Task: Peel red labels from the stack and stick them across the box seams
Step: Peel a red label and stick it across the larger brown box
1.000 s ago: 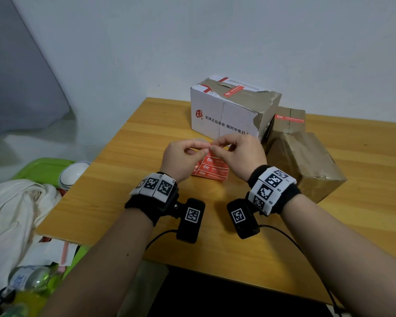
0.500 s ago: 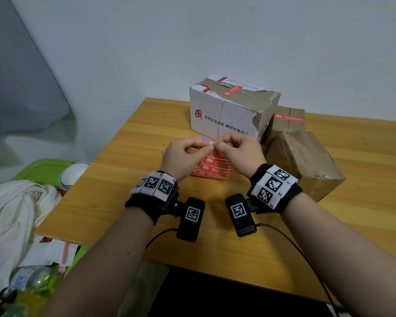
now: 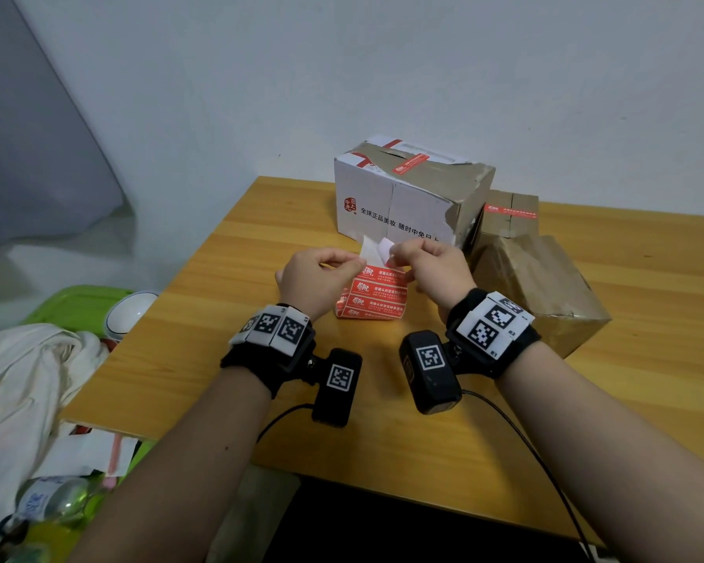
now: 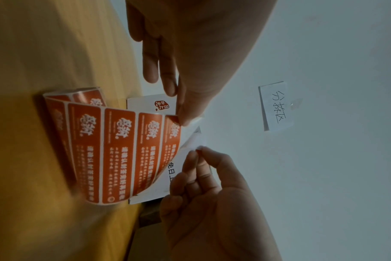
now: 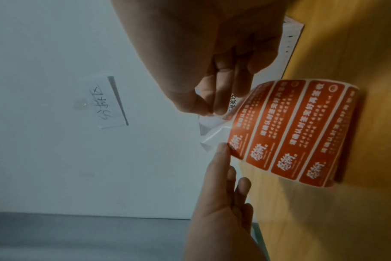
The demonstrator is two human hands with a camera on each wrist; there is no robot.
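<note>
Already two red strip labels are on boxes: one lies across the top seam of the torn white printed cardboard box (image 3: 403, 205) at twelve o'clock, another across the small brown cardboard box (image 3: 511, 209) at one o'clock. The crumpled brown kraft-paper parcel (image 3: 537, 286) at two o'clock shows none on its visible faces, so I judge the job partly done. The left hand (image 3: 314, 278) pinches the corner of the folded stack of red-and-white sticker sheets (image 3: 376, 296), whose lower folds rest on the orange wooden table (image 3: 204, 319) at centre. The right hand (image 3: 431, 266) pinches the lifted white end (image 3: 376, 247) of one label, which is not yet free. A handwritten white paper note (image 4: 276, 106) hangs on the pale wall; at nine o'clock sit a green plastic tray (image 3: 74, 306) and white crumpled cloth (image 3: 25, 375).
</note>
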